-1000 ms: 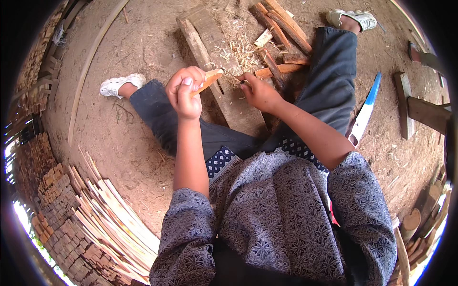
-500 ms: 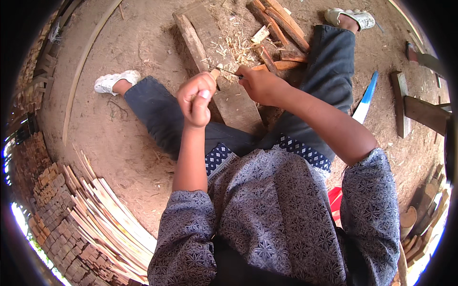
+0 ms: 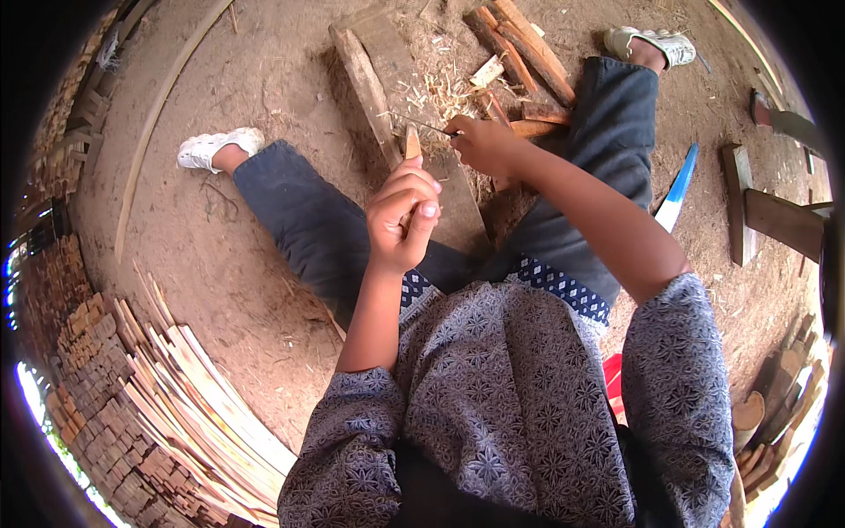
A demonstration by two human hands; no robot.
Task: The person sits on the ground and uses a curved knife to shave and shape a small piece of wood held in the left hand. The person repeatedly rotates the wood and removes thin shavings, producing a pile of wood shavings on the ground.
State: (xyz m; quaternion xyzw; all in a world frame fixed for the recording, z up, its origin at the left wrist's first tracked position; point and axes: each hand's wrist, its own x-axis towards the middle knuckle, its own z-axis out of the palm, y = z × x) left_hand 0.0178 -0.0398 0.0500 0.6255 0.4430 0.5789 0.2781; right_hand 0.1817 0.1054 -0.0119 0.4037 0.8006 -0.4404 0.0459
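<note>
L hand (image 3: 405,216) has shifted right & back vs prev frame, closed round wood piece (image 3: 412,146) above board (image 3: 455,201); R hand (image 3: 484,145) grips thin blade (image 3: 424,124) near its tip; keep L grip low, strokes light & shallow

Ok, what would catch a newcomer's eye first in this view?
Near the centre, the right hand holds a thin dark blade close to the tip of the wood piece in the left hand. Then the bright blue-and-white blade lying at the right, and pale shavings scattered at upper centre.
</note>
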